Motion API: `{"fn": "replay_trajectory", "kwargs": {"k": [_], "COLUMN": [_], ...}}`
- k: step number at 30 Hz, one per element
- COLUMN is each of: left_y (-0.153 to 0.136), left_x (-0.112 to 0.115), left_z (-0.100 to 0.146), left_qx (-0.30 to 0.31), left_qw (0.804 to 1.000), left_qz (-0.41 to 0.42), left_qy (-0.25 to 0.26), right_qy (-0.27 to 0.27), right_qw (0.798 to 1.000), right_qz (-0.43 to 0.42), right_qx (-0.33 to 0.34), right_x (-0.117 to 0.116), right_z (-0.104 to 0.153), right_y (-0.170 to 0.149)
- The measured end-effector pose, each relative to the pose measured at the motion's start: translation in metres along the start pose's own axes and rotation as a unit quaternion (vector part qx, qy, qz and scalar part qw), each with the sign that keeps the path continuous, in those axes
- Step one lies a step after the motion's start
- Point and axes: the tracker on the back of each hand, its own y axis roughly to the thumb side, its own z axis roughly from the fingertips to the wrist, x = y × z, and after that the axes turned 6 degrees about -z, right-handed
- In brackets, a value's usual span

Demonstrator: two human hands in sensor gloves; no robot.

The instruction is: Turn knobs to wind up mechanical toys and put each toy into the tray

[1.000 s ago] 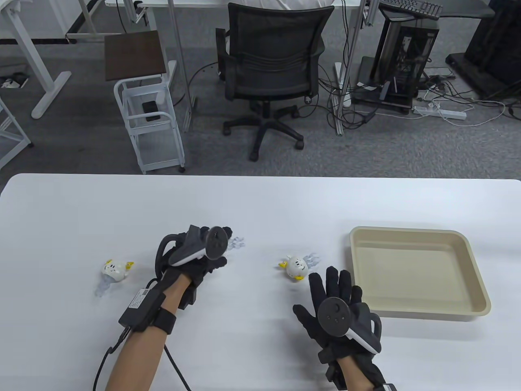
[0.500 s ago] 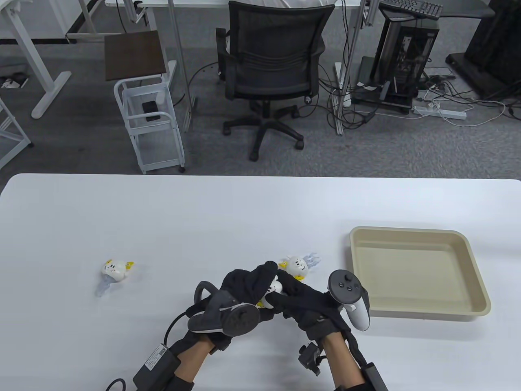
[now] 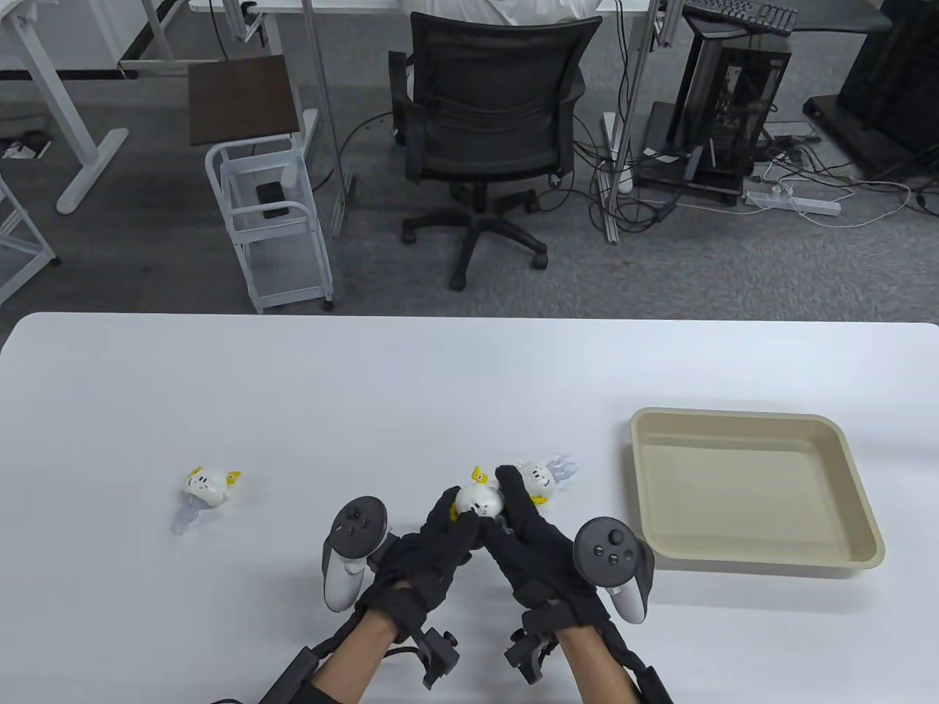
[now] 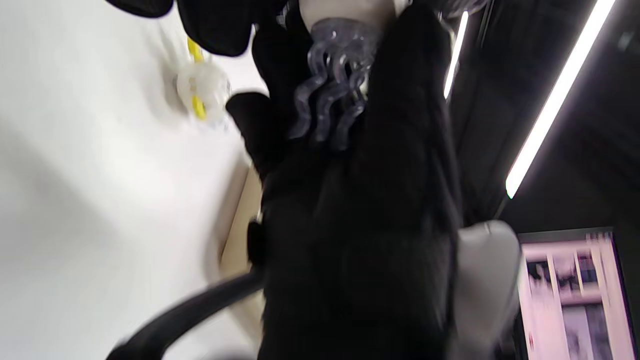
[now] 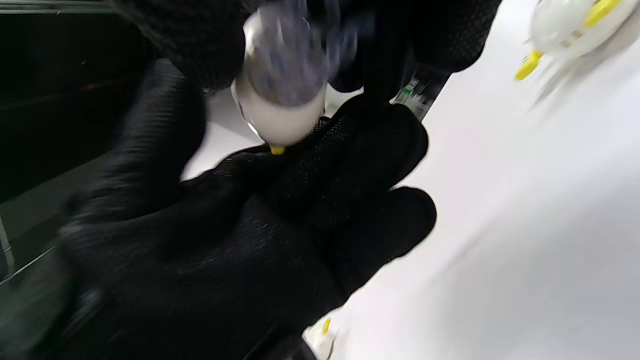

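Both hands hold one small white wind-up toy (image 3: 478,500) with yellow feet, lifted just above the table near its front middle. My left hand (image 3: 447,517) grips it from the left and my right hand (image 3: 513,499) pinches it from the right. The left wrist view shows this toy's clear wavy legs (image 4: 330,95) against black glove. In the right wrist view its white body (image 5: 280,110) sits between gloved fingers; the knob is hidden. A second toy (image 3: 541,477) lies just behind the hands, a third toy (image 3: 205,488) far to the left. The beige tray (image 3: 733,416) stands to the right with nothing in it.
The white table (image 3: 440,381) runs back to its far edge. Beyond it stand a black office chair (image 3: 491,110), a small white cart (image 3: 268,213) and a computer tower (image 3: 733,103) on grey carpet.
The left hand carried a toy from mid-left to the front middle. The right hand came over from beside the tray and took hold too. Both hands have turned, and the toy now shows on top.
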Motion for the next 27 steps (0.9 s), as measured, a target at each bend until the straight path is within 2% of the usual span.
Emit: {"fn": "replay_trajectory", "kwargs": {"k": [1,2,5,7,9,11,12,14,16,18,23,27], "left_y": [-0.002,-0.003,-0.002,0.001,0.001,0.001,0.003,0.008,0.011,0.011,0.002,-0.005], "left_x": [-0.009,-0.015,-0.03,-0.031,-0.03,-0.027,-0.025,-0.021,-0.02,-0.022,-0.029,-0.03], "left_z": [0.002,0.003,0.003,0.003,0.003,0.003,0.003,0.004,0.005,0.004,0.002,0.001], "left_qx": [-0.01,-0.006,0.018,0.035,0.033,0.05,0.059,0.09,0.107,0.101,0.054,0.01], "left_qw": [0.999,0.997,0.999,0.996,0.996,0.993,0.99,0.978,0.968,0.967,0.977,0.987], "left_qz": [0.016,0.026,-0.031,-0.077,-0.075,-0.103,-0.124,-0.189,-0.225,-0.232,-0.201,-0.158], "left_qy": [0.047,0.074,0.018,0.018,0.017,0.017,0.016,0.014,0.011,0.009,0.036,0.026], "right_qy": [0.001,-0.002,-0.038,-0.042,-0.031,-0.032,-0.03,-0.023,-0.016,-0.004,0.0,0.027], "right_qw": [1.0,1.0,0.999,0.998,0.998,0.992,0.984,0.955,0.942,0.945,0.985,0.99], "right_qz": [-0.009,-0.01,-0.003,-0.019,-0.037,-0.091,-0.138,-0.239,-0.265,-0.256,-0.12,-0.11], "right_qx": [0.0,-0.001,-0.028,-0.039,-0.051,-0.082,-0.11,-0.175,-0.204,-0.206,-0.127,-0.08], "right_x": [0.0,0.0,0.006,0.006,0.006,0.007,0.007,0.004,0.002,0.003,0.005,0.005], "right_z": [0.0,0.0,-0.001,-0.001,-0.002,-0.002,-0.003,-0.002,-0.003,-0.005,-0.007,-0.008], "right_y": [0.002,0.002,0.0,-0.004,-0.008,-0.017,-0.023,-0.035,-0.04,-0.041,-0.03,-0.027]}}
